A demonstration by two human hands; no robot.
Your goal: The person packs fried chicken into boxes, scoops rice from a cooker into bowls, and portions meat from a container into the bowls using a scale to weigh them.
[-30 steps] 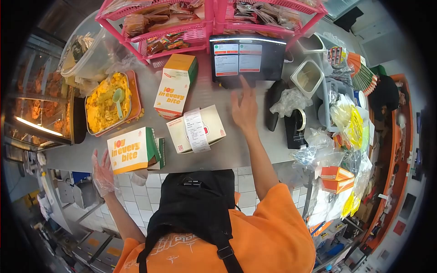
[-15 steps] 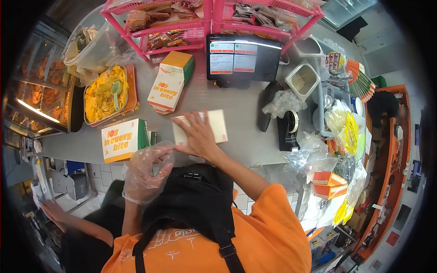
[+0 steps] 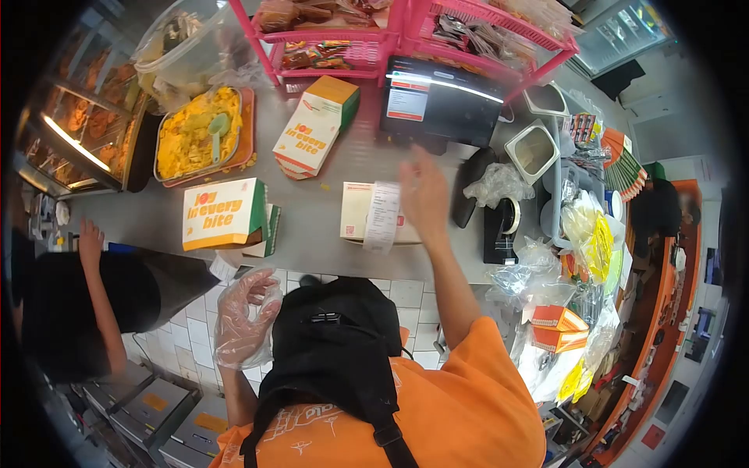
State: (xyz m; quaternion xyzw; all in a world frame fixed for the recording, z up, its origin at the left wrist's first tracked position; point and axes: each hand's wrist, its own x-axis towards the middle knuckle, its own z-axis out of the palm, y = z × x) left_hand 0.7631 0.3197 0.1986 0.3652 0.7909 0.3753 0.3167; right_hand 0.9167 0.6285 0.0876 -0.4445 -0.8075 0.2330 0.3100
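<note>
My right hand [image 3: 425,195], blurred by motion, is stretched out over the counter, just right of a small white box [image 3: 356,210] and below the tablet [image 3: 441,101]. A printed receipt [image 3: 382,217] lies across the top of that box, its lower end at the front edge. My left hand [image 3: 248,316], in a clear plastic glove, hovers in front of the counter edge with fingers loosely curved and thumb apart. A small white slip [image 3: 225,267] shows right by its fingertips. Beyond it sits a printed white, orange and green box [image 3: 222,212].
Another printed box [image 3: 316,129] stands farther back. A tray of yellow food [image 3: 187,148] with a green scoop is at left, beside a lit display case [image 3: 86,140]. A tape dispenser [image 3: 501,230] and plastic bags [image 3: 581,226] lie at right. A co-worker's arm [image 3: 97,288] is at left.
My right hand has lifted off the small box and moved right, toward the tablet, uncovering the receipt. My left hand has drawn back from the counter. The co-worker's arm now reaches toward the counter.
</note>
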